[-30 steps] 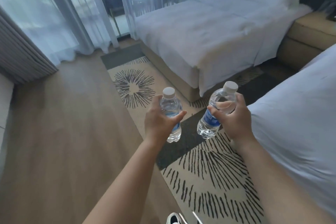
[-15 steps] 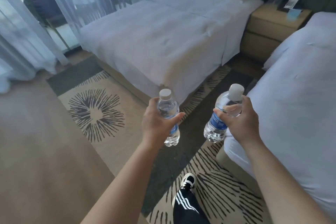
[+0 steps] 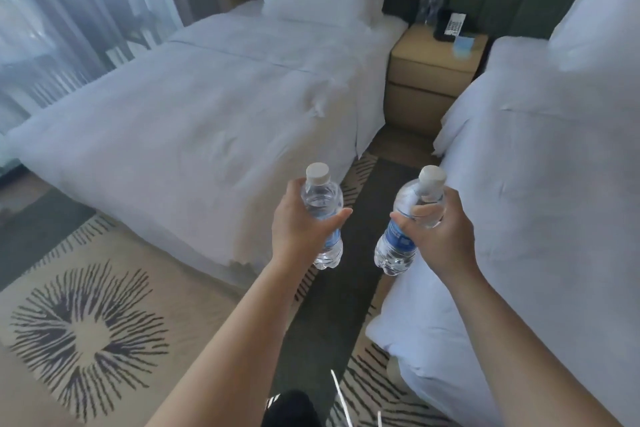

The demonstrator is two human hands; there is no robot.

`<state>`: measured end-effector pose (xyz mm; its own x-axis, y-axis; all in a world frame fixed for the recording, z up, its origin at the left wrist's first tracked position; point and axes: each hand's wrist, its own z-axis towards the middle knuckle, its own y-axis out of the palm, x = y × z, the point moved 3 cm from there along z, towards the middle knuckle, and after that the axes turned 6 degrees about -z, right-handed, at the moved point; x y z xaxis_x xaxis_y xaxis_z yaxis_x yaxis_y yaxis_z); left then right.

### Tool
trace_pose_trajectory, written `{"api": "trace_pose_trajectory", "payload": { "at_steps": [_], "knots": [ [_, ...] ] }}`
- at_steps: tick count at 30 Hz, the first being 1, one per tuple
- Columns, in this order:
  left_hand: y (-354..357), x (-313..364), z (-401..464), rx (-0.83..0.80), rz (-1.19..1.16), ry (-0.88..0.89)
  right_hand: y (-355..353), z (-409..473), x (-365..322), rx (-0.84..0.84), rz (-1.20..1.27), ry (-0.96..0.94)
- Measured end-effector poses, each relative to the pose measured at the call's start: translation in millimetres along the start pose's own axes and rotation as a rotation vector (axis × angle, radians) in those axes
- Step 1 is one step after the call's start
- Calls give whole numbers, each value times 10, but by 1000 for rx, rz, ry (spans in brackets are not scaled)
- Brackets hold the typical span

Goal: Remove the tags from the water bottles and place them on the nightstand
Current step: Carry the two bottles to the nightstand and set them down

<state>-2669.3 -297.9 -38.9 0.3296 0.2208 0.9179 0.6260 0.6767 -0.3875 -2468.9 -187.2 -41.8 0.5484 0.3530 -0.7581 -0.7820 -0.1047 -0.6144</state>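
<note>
My left hand [image 3: 298, 229] grips a clear water bottle [image 3: 322, 199] with a white cap and a blue label, held upright. My right hand [image 3: 441, 232] grips a second such bottle [image 3: 398, 243], tilted with its cap to the upper right. Both are held in front of me over the strip of carpet between two beds. The tan nightstand [image 3: 427, 57] stands far ahead between the bed heads. No tag is visible on either held bottle.
On the nightstand stand two more bottles [image 3: 430, 5], a dark phone with a white card [image 3: 452, 26] and a blue paper [image 3: 463, 44]. A white bed [image 3: 194, 107] lies left, another bed [image 3: 540, 184] right. Curtains [image 3: 69, 21] hang at far left. My leg [image 3: 291, 409] shows below.
The view has swung right and moved forward, so the nightstand now sits ahead between the beds. Both hands keep holding their bottles the same way.
</note>
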Motion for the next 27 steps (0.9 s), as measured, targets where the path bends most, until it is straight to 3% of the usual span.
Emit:
{"api": "trace_pose_trajectory", "payload": {
  "at_steps": [9,20,27],
  "knots": [
    [750,-15,1510,-100,2,66,317,1236,297,128,-49,124],
    [1443,222,4010,-235,-11,137,966,3493,179,256,-14,208],
    [1960,423,4958,-275,-10,194,1031,4397,283,337,-63,224]
  ]
}}
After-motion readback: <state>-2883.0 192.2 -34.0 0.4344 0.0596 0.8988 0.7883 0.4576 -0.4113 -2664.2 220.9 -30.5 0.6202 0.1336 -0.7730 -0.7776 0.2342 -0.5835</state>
